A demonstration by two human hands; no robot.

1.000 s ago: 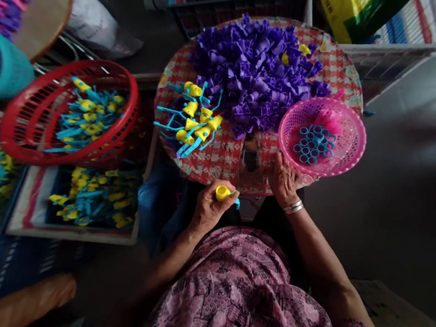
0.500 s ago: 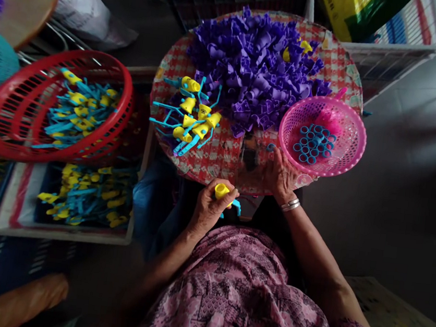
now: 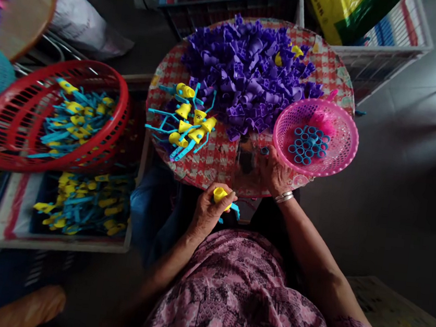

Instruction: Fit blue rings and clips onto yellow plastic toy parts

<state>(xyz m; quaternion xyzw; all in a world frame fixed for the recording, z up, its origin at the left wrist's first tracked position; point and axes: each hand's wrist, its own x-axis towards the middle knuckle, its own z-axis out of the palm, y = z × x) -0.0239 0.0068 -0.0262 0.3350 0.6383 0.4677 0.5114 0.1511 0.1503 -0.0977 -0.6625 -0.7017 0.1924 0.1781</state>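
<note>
Tablecloth (image 3: 218, 163), right hand (image 3: 208, 209) gripping yellow piece (image 3: 220, 195), left hand (image 3: 275, 172) now by blue ring (image 3: 264, 150)

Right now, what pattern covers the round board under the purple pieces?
Red and white check on the round board, head view.

The round cloth (image 3: 218, 161) has red and white checks. On it lie violet plastic pieces (image 3: 248, 72), yellow and blue plastic pieces (image 3: 183, 110), and a pink basket (image 3: 336, 140) with blue rings (image 3: 305, 144). Beside it stands a red basket (image 3: 125, 108). The blouse (image 3: 234, 296) is pink with a black pattern.
</note>
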